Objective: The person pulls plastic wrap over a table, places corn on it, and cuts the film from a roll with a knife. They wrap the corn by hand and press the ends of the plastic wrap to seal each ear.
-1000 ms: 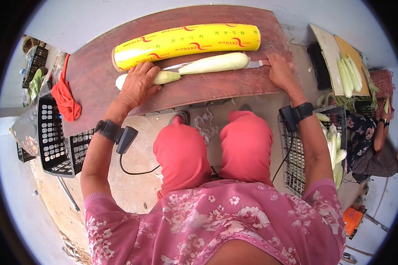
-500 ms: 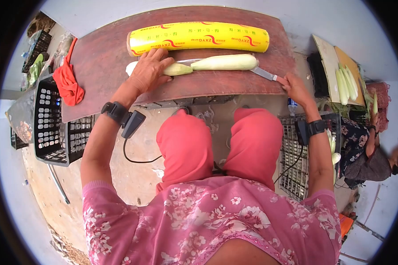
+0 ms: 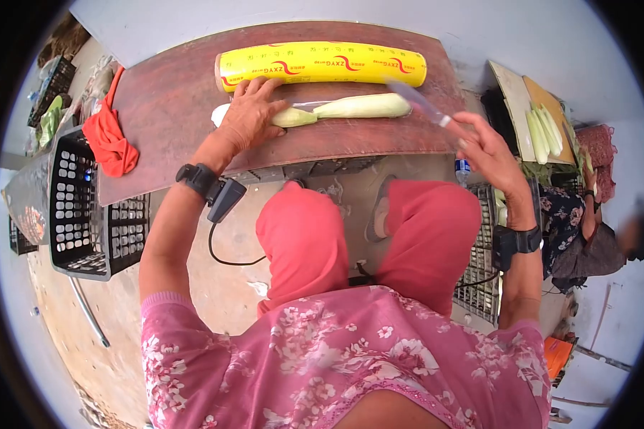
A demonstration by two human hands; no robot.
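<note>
Two pale green ears of corn in their husks lie end to end on the dark red table (image 3: 157, 100). My left hand (image 3: 252, 116) rests over the left ear of corn (image 3: 294, 117), thumb on the near side and fingers towards the yellow roll of cling film (image 3: 318, 66). Clear film shows along the back of the corn. The right ear of corn (image 3: 361, 106) lies untouched by either hand. A knife (image 3: 423, 104) is in my right hand (image 3: 490, 149), raised at the table's right edge, its blurred blade pointing up and left near that ear's end.
A red cloth (image 3: 111, 143) hangs at the table's left end above a black crate (image 3: 71, 207). To the right stand another crate (image 3: 483, 250), a bottle (image 3: 462, 170) and a board (image 3: 511, 107) with several ears of corn (image 3: 542, 134). Another person (image 3: 587, 243) sits at far right.
My right hand has lifted the knife from low beside the right ear's end, and its blade has swung up. My right knee has moved outward. My left hand stays on the corn.
</note>
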